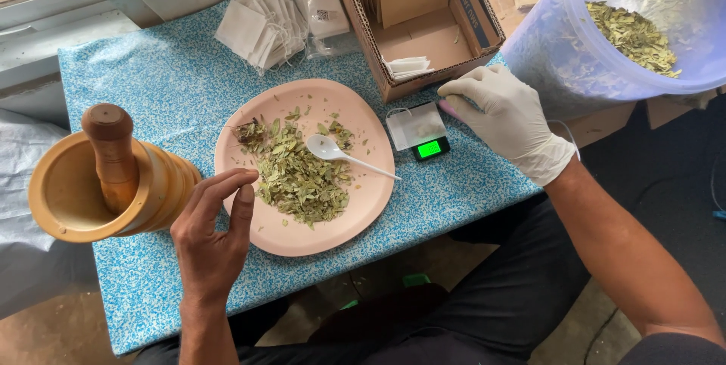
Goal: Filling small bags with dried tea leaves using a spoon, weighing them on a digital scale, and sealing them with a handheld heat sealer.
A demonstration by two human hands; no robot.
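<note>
The bare left hand (pixel 212 240) pinches dried leaves (pixel 299 172) at the pink plate's (pixel 302 236) edge, fingers nearly closed. The gloved right hand (pixel 508 119) rests, loosely curled and holding nothing, beside the small scale (pixel 429 148) carrying a tea bag (pixel 414 124) on the desk (pixel 151 77).

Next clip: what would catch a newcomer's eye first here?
The pink plate heaped with dried green leaves sits mid-table, a white spoon lying on it. The bare left hand pinches at the leaves, while the gloved right hand rests beside a small lit scale. A wooden mortar stands far left.
</note>
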